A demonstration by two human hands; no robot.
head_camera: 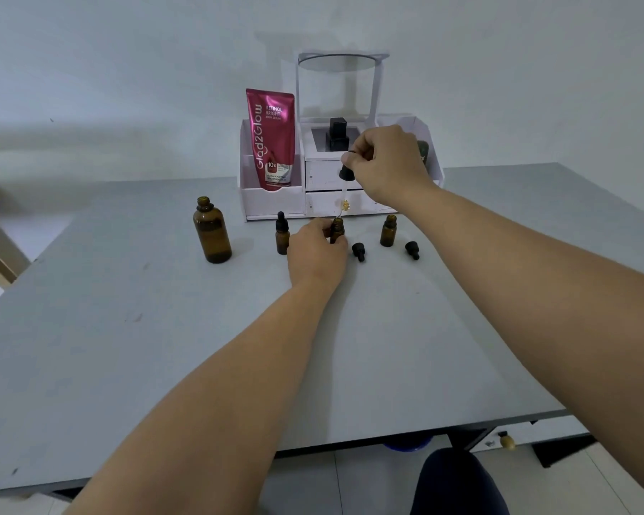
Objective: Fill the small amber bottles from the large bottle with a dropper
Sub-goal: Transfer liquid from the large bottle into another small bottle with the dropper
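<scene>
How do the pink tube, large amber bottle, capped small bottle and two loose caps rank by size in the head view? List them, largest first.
1. pink tube
2. large amber bottle
3. capped small bottle
4. loose caps: they look alike, so they are not ranked against each other.

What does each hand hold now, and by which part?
The right hand pinches the dropper by its black bulb; the left hand grips the middle small bottle around its body.

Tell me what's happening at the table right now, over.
Left hand grips open small amber bottle. Right hand pinches dropper, tip just above bottle mouth. Nothing blocking; loose caps lie to the right.
</scene>
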